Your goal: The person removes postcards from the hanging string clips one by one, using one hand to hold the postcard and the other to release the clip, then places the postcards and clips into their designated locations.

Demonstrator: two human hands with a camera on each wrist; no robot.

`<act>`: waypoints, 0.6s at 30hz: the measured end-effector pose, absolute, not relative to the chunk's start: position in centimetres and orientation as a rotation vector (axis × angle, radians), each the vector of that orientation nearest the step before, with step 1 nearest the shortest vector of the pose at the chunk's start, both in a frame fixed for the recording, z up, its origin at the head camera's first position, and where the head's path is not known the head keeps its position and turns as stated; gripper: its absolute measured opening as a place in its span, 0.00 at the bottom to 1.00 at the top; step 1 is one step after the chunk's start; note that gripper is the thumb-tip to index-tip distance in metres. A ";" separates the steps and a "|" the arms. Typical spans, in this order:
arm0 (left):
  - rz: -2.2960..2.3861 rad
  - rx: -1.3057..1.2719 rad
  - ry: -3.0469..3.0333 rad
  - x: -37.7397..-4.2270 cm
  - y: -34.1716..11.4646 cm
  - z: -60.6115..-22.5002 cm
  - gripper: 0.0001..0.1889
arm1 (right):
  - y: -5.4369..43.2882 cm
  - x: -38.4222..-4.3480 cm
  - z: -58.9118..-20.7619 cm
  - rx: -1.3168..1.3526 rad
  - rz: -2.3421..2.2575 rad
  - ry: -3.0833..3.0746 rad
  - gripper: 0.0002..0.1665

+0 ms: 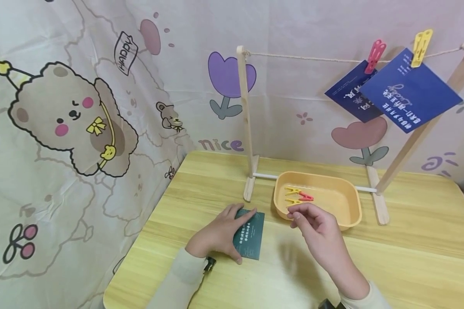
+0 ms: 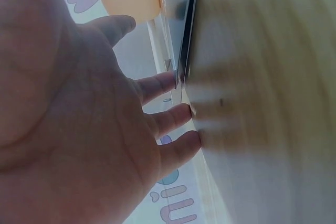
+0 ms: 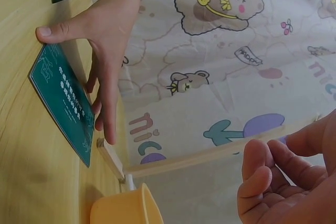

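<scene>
My left hand [image 1: 220, 231] is spread over the left side of a dark green card [image 1: 254, 238] lying on the table. Its fingers reach the card's far edge, and the thumb is by the near left corner. In the left wrist view the card [image 2: 185, 35] appears edge-on beside the fingertips. My right hand [image 1: 319, 229] hovers at the near rim of a yellow-orange plastic basin [image 1: 338, 199], fingers loosely curled, with nothing visible in them. Inside the basin lie two yellow clothespins [image 1: 292, 190] and a red clothespin [image 1: 306, 196].
Behind the basin stands a wooden frame [image 1: 244, 111] with a rope [image 1: 305, 57] strung across. A pink clothespin [image 1: 375, 56] and a yellow clothespin [image 1: 421, 49] hold two blue cards [image 1: 413, 94] on it. A patterned cloth [image 1: 170, 56] hangs around the wooden table [image 1: 417, 253].
</scene>
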State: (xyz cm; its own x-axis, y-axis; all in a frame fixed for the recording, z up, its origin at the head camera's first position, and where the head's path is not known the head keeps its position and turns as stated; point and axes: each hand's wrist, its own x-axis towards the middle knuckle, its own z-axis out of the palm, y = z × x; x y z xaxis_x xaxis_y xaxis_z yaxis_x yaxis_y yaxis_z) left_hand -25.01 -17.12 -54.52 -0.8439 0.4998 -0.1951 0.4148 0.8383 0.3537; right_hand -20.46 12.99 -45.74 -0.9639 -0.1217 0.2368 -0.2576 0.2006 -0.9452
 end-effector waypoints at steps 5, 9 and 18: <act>0.432 0.702 2.746 -25.0 -17.2 -54.4 0.82 | 13.0 -20.4 -45.8 0.377 1.894 -2.343 0.09; 0.441 0.703 2.745 -25.0 -17.2 -54.3 0.83 | 13.0 -20.4 -45.7 0.376 1.896 -2.338 0.09; 0.459 0.731 2.768 -24.3 -17.0 -54.0 0.83 | 13.2 -20.4 -45.7 0.384 1.896 -2.342 0.09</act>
State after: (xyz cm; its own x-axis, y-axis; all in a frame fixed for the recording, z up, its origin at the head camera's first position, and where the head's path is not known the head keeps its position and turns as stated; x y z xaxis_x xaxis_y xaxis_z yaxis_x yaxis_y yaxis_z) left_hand -24.29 -16.99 -53.97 -0.8456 0.5124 -0.1500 0.4365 0.8252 0.3585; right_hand -20.37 13.22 -45.75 -0.9628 -0.1297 0.2371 -0.2589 0.1913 -0.9468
